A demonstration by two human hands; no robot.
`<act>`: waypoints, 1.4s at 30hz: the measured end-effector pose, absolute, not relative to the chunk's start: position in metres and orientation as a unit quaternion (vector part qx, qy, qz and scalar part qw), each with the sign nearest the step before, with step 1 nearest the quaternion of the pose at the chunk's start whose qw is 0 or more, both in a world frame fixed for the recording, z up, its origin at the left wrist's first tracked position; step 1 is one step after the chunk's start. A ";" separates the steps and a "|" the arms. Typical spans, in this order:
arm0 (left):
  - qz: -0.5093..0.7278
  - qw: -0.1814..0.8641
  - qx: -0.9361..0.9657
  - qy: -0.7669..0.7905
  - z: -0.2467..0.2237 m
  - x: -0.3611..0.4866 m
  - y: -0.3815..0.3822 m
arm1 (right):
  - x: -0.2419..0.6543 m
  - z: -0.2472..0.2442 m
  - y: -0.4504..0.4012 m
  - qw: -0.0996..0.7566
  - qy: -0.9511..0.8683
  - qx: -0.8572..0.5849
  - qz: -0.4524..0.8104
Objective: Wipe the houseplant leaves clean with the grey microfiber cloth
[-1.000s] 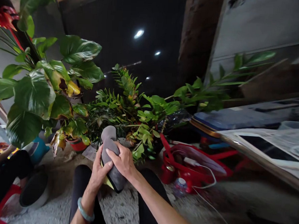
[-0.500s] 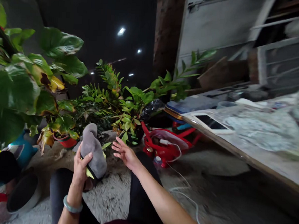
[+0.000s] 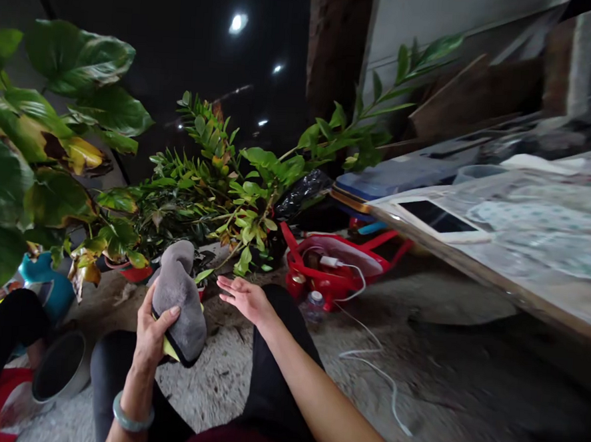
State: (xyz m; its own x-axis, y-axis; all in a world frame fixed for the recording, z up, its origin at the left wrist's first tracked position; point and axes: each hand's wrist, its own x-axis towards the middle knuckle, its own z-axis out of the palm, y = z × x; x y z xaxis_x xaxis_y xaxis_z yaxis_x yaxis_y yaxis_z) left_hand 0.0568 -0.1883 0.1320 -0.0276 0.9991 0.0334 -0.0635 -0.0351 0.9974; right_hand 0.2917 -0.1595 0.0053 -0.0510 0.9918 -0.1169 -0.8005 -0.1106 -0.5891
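My left hand (image 3: 153, 332) grips a grey plush, sole-shaped piece (image 3: 180, 307), its thumb pressed on the fuzzy face. The piece is tilted upright and narrows toward a rounded top. A dark edge and a bit of yellow show along its lower side; its back is hidden. A pale bangle (image 3: 132, 414) circles the left wrist. To the right of the piece, apart from it, my right hand (image 3: 246, 301) hovers with fingers stretched out and holds nothing.
Leafy potted plants (image 3: 212, 182) stand ahead. A red bag (image 3: 340, 257) with a white cable and a clear bottle (image 3: 313, 307) sit at right. A table (image 3: 424, 239) holds a white tablet-like device (image 3: 436, 218) and patterned cloth. At left are another person's dark-clothed leg (image 3: 13, 324) and a bucket (image 3: 61, 370).
The view has shifted, so plants and table sit differently in the picture. My left hand keeps hold of the grey plush piece, slightly turned. My right hand stays outstretched, its fingers closer together.
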 end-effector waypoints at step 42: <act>0.560 0.397 0.559 0.465 0.214 0.076 -0.092 | 0.271 0.029 -0.022 0.655 -0.230 -0.238 0.679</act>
State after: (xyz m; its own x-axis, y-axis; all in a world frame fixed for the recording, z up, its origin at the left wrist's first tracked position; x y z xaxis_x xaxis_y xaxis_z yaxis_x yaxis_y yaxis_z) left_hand 0.0758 -0.0922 0.2144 -0.0590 0.9647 0.2565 0.0747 -0.2520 0.9649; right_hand 0.2713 -0.0220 0.0288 -0.0295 0.9993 -0.0217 -0.7799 -0.0366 -0.6249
